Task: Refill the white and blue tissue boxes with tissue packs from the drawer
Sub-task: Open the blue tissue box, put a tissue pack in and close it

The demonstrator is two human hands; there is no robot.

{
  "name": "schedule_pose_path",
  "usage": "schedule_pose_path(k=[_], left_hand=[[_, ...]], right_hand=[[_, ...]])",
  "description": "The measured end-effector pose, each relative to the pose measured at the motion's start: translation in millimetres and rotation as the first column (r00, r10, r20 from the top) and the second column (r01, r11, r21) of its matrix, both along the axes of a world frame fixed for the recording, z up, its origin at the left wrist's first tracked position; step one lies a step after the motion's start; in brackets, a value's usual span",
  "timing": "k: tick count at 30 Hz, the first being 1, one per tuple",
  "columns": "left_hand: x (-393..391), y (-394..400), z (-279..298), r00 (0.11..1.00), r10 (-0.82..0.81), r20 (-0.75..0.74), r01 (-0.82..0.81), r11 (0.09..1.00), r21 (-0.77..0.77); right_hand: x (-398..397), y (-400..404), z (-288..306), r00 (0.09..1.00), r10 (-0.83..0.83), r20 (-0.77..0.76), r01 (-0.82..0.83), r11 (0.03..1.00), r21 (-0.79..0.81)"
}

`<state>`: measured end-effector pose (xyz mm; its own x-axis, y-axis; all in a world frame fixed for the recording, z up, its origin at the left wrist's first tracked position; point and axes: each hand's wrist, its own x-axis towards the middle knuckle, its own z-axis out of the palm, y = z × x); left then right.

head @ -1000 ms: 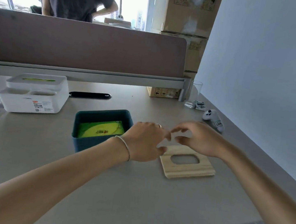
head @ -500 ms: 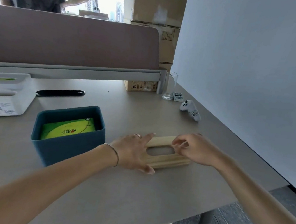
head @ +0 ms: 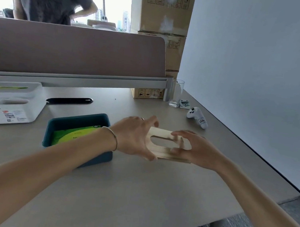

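I hold the wooden lid (head: pixel 161 149) with both hands. My left hand (head: pixel 134 136) clamps its left end, thumb at the near edge and fingers over the far edge. My right hand (head: pixel 196 150) pinches the right end, with 1 finger hooked at the oval slot. The lid is blurred and appears raised just off the desk (head: pixel 134 197), immediately right of the blue tissue box (head: pixel 75 153).

The blue box stands open with a green tissue pack (head: pixel 73 135) inside. The white tissue box (head: pixel 7 102) sits well apart at the left, lid on, green showing through its slot.

Risks, by judgement: a tilted lid may catch on the box rim; the pack's opening may not align with the slot; an uneven grip may let 1 end drop.
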<state>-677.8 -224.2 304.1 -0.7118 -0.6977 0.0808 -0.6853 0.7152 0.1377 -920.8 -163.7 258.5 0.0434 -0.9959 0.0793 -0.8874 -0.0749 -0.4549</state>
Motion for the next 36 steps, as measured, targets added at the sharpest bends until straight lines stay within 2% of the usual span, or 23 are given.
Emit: schedule_pose_path(k=[3, 6, 10, 17, 24, 28, 36], left_hand=[[18.3, -1.2, 13.2, 1.000, 0.014, -0.028, -0.014, 1.000, -0.004], [40.8, -2.3, 22.8, 0.997, 0.045, -0.057, -0.045, 0.999, 0.000], [74.4, -4.9, 27.5, 0.989, 0.114, -0.091, -0.115, 0.993, -0.009], [137.2, -5.3, 30.7, 0.971, 0.212, -0.114, -0.219, 0.974, -0.055], [192.2, -6.1, 26.6, 0.953, 0.244, -0.177, -0.239, 0.970, 0.052], [216.5, -10.8, 20.3, 0.949, 0.285, -0.133, -0.272, 0.956, 0.106], [225.9, -18.8, 8.9, 0.944, 0.328, -0.036, -0.326, 0.944, 0.046]], right_hand=[[14.1, -3.3, 15.5, 0.993, 0.112, 0.042, -0.113, 0.994, 0.009], [30.6, -12.3, 26.7, 0.984, 0.155, 0.088, -0.152, 0.988, -0.039], [59.3, -25.7, 37.4, 0.971, 0.231, 0.068, -0.227, 0.972, -0.064], [104.0, -53.0, 50.0, 0.909, 0.416, -0.008, -0.413, 0.905, 0.099], [145.0, -87.6, 55.4, 0.870, 0.481, 0.107, -0.492, 0.862, 0.122], [166.8, -100.6, 54.4, 0.855, 0.512, 0.083, -0.518, 0.849, 0.102], [183.4, -110.1, 49.8, 0.843, 0.537, -0.032, -0.532, 0.841, 0.103]])
